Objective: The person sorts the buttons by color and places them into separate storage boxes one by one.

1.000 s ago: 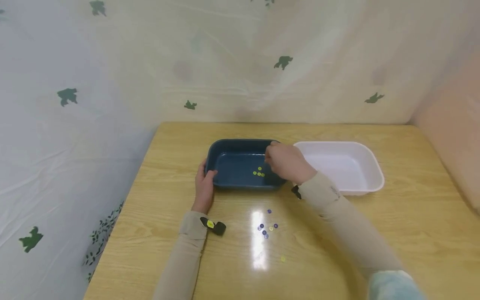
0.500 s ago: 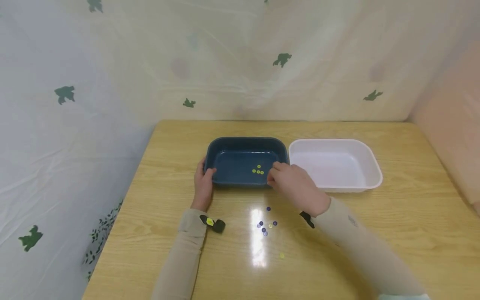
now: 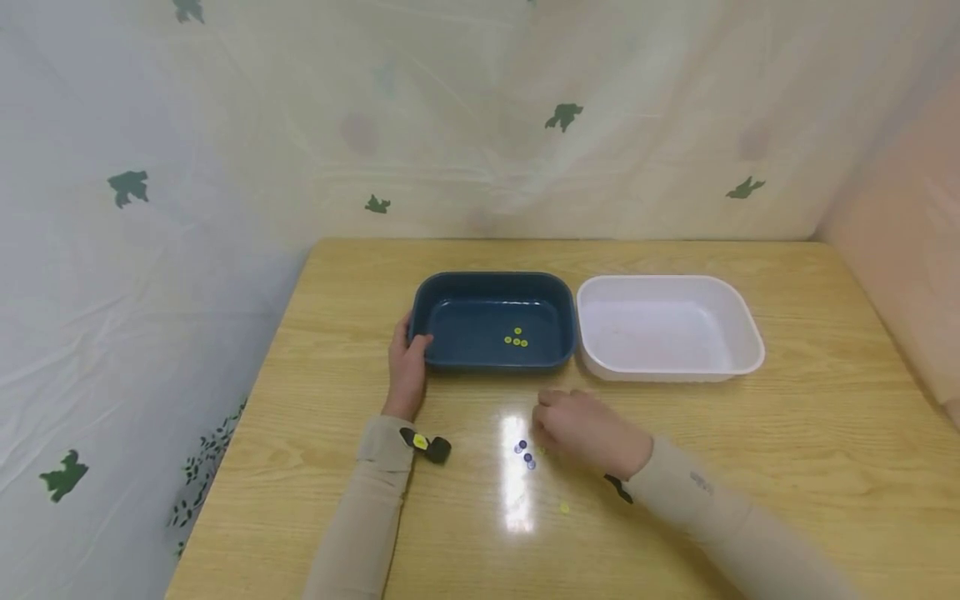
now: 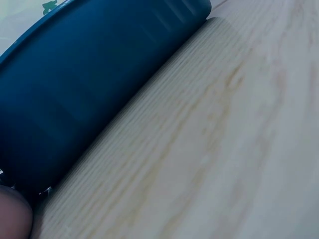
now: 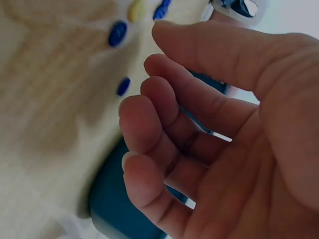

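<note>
My left hand (image 3: 407, 373) grips the left end of a dark blue tray (image 3: 491, 367), thumb over the rim and fingers along the outside. Inside that tray lie several yellow buttons (image 3: 517, 342). Over the table in front of it is my right hand (image 3: 591, 432), fingers loosely bent and holding nothing in the right wrist view. Close to its fingertips there are a blue button (image 5: 118, 33), a second blue button (image 5: 123, 86) and a yellow button (image 5: 135, 11). In the head view this hand hides part of the group, while blue buttons (image 3: 528, 457) show left of it.
A white tray (image 3: 670, 372) stands right beside the blue one, with no buttons visible in it. Nearer the front, a lone yellow button (image 3: 564, 507) lies on the wooden table (image 3: 825, 450). A pale curtain (image 3: 465, 125) hangs behind the table.
My right hand has come back from over the blue tray's right end, down toward the buttons on the table, and its fingers have loosened. The left hand has kept its grip on the tray.
</note>
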The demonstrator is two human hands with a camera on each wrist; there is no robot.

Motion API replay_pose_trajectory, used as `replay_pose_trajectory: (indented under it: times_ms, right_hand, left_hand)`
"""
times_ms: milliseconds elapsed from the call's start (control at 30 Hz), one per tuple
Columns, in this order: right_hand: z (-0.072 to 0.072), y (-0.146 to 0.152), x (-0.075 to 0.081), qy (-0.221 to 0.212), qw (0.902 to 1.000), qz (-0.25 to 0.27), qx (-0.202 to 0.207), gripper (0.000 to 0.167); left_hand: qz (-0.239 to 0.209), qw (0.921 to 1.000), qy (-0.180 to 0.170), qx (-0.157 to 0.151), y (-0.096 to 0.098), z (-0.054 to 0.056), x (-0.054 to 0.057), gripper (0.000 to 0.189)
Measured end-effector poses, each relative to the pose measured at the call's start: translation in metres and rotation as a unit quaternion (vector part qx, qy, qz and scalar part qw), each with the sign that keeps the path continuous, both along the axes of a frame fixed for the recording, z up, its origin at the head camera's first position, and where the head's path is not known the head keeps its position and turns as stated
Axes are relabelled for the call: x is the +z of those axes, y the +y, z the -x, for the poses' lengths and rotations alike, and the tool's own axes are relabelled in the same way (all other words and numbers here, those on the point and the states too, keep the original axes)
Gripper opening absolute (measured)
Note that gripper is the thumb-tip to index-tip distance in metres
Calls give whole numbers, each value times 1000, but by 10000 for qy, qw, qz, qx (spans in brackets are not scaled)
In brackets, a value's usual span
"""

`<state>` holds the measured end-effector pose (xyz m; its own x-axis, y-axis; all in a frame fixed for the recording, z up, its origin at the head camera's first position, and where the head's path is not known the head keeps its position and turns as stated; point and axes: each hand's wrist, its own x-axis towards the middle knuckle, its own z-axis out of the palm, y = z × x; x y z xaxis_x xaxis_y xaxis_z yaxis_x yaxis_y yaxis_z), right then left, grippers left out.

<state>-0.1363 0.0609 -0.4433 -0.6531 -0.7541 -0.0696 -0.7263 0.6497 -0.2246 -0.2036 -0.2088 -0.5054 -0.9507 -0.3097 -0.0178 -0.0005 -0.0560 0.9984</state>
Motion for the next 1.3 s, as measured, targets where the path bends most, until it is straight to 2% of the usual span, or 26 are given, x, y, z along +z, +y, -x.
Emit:
replay_pose_trajectory:
  times_ms: [300,733,1000,1300]
  right_hand:
    - [-4,-2,-14,212,9993,212,235,10]
    - [-4,-5,-14,205,9998,-16,87,11]
    - [-5,-5,-14,170,9997,-123,84,9]
    - [-6,-5,-15,535,9974,-393,286,3]
  left_hand:
    - [-7,10000,22,53,1,0,0,53]
    - [19,9998,61,167,3,0,0,54]
    - [67,9999,75,108,2,0,0,53]
    - [56,9999,-94,-60,-1,-1,1,53]
